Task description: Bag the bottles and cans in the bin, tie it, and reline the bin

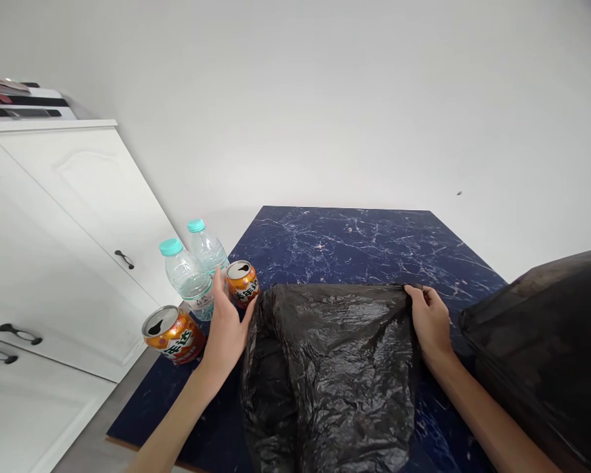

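My left hand [226, 335] reaches up beside the bag with thumb and forefinger spread on either side of an orange drink can [243, 286]; whether they touch it I cannot tell. My right hand [429, 318] pinches the top right corner of a black plastic bag [354, 368], which lies crumpled over the near part of the table. Left of my left hand stands a second orange can [177, 338], its top opened. Two clear plastic bottles with turquoise caps, a nearer bottle [187, 276] and a farther bottle [207, 246], stand between the cans.
The table [345, 243] has a dark blue marble-patterned top and meets a white wall [325, 105]. Another large black bag [546, 348] bulges at the right. A white cabinet [69, 230] with dark handles stands at the left, with a white box [34, 108] on top.
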A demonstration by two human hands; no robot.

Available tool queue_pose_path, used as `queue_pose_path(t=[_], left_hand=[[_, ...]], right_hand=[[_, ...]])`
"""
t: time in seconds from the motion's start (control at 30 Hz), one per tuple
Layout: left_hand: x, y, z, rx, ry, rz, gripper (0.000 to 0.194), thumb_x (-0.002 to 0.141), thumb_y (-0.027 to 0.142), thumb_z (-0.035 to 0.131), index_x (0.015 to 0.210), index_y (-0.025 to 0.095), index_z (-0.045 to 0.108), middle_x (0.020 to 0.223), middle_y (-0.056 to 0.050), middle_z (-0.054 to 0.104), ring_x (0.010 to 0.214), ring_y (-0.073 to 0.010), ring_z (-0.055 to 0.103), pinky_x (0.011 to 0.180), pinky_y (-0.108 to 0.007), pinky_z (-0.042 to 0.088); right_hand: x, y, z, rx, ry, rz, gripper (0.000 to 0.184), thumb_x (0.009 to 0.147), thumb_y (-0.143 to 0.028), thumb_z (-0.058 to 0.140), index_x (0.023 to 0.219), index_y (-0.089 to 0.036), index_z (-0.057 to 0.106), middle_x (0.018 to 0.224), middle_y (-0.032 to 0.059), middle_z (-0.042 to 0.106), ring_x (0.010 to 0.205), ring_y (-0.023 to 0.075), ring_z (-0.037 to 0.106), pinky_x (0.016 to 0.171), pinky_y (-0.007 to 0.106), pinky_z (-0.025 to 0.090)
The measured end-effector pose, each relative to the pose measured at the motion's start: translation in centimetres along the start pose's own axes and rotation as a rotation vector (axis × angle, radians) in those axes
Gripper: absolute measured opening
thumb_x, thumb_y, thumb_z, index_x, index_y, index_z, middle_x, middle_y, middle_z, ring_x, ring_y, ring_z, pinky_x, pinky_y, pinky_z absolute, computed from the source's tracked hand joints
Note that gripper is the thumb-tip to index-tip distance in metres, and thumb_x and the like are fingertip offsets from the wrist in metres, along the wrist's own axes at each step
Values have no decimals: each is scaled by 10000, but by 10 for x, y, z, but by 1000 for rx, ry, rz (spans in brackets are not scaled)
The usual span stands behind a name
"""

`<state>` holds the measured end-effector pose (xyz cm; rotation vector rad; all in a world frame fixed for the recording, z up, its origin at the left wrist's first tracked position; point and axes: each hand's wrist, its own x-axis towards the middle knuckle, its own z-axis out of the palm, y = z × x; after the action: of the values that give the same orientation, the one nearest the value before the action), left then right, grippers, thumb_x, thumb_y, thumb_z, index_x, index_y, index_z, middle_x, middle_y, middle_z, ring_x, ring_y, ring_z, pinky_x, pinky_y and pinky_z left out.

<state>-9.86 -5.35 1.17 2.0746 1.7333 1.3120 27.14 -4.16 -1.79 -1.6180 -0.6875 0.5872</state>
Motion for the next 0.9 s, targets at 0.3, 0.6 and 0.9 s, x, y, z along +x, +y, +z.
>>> queue_pose_path(t=[0.3, 0.6, 0.9], left_hand=[[-59, 62, -28, 9, -140, 131, 309, 1050, 272, 571, 1355, 291, 617, 1202, -111, 730, 1219, -334, 659, 1113, -534, 485], [-62, 116, -29, -574, -469, -285, 527, 1031, 477, 621, 1520, 359, 463, 1194, -83, 725, 1140, -264, 697, 1070, -439, 553], [-115, 111, -43, -694, -985, -250, 562, 908, 593, 711, 1437, 419, 641, 1421, -101, 652, 1057, -270, 759, 883, -354, 643]], right_hand=[[-1, 8, -2, 1, -80, 55, 309, 811, -555, 655, 832, -253, 590, 735, -22, 556, 693, 214, 528, 607, 330, 376], [-2, 10, -1, 0, -159, -23, 352, 818, -587, 652, 887, -242, 627, 782, -18, 605, 744, 217, 577, 640, 316, 419], [-1, 13, -13, -205, -346, -101, 395, 697, -572, 718, 903, -235, 708, 886, 38, 732, 865, 276, 662, 779, 373, 462]])
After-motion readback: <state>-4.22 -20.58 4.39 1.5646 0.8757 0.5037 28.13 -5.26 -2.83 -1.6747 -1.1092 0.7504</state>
